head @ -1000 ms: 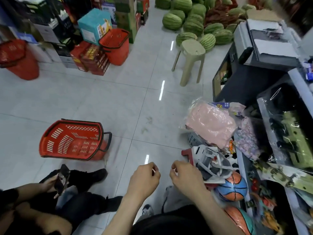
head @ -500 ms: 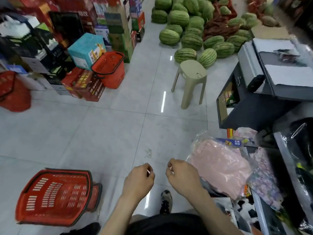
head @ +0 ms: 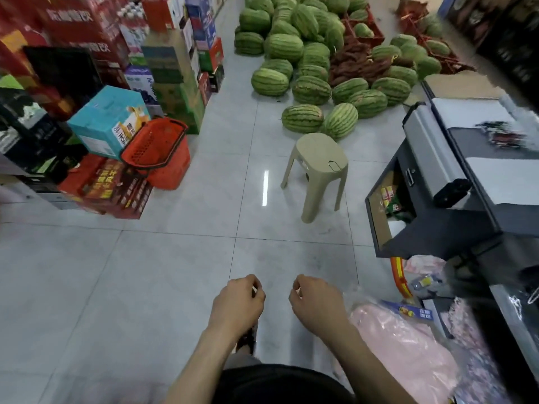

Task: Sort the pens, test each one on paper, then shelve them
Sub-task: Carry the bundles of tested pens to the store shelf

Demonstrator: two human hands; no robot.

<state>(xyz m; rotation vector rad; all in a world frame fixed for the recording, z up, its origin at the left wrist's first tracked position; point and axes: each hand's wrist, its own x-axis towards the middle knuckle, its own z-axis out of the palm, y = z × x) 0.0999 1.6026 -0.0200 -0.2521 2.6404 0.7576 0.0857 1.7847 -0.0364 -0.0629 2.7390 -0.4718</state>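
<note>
No pen, paper or shelf for pens shows in the head view. My left hand [head: 237, 306] and my right hand [head: 318, 304] hang side by side over the floor tiles, a small gap between them. Both have their fingers curled. A tiny pale thing shows in the pinch of thumb and forefinger of each hand; I cannot tell what it is. My dark shorts and one shoe are below the hands.
A beige plastic stool [head: 318, 167] stands ahead on the tiles. Watermelons [head: 309, 88] are piled beyond it. Stacked boxes [head: 110, 121] and a red basket [head: 159, 153] line the left. A dark checkout counter [head: 437, 199] and pink bagged goods [head: 408, 345] are on the right.
The view has lifted and moved forward: the red floor basket and the seated person at the left have dropped out of sight. My hands keep the same curled pose.
</note>
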